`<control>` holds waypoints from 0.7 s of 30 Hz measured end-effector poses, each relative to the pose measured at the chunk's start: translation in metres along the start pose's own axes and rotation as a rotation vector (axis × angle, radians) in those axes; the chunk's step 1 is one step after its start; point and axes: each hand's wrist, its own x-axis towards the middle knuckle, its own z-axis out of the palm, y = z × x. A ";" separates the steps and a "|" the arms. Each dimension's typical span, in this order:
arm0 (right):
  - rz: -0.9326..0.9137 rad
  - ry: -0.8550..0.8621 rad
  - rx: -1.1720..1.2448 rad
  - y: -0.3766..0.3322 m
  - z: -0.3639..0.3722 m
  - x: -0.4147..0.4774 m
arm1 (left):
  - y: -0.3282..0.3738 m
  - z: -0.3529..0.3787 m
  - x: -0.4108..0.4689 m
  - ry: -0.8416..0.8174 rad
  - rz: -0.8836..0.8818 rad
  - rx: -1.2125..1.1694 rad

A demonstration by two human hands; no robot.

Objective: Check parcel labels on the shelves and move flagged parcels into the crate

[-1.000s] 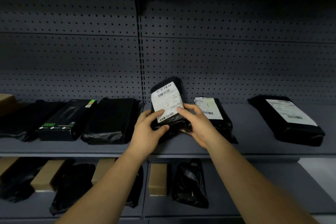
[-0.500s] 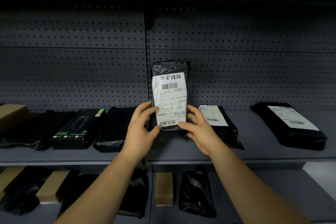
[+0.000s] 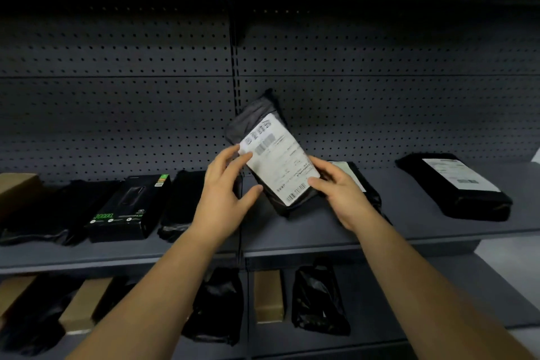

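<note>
I hold a black poly-bag parcel with a large white label up in front of the pegboard, tilted with its top to the upper left. My right hand grips its lower right edge, thumb on the label. My left hand touches its left side with fairly straight fingers on the label's upper corner and the thumb by the lower left edge. Two more labelled black parcels lie on the middle shelf: one behind my right hand, one at the right. No crate is in view.
Left on the middle shelf lie a black boxed item with green print, unlabelled black bags and a cardboard box. The lower shelf holds black bags and brown boxes. A shelf overhangs above.
The parcel was lifted off the shelf, held upright, and has now tilted with its top to the left. My left hand has loosened from a grip to a touch.
</note>
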 end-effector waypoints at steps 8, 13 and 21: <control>-0.195 -0.084 -0.549 -0.034 -0.025 0.003 | 0.008 -0.013 0.038 -0.228 0.170 0.380; -0.277 -0.159 -0.606 -0.049 -0.032 0.011 | 0.014 -0.013 0.054 -0.538 -0.070 0.280; -0.393 0.130 -0.432 -0.051 -0.047 0.034 | 0.016 0.005 0.042 -0.193 -0.362 -0.190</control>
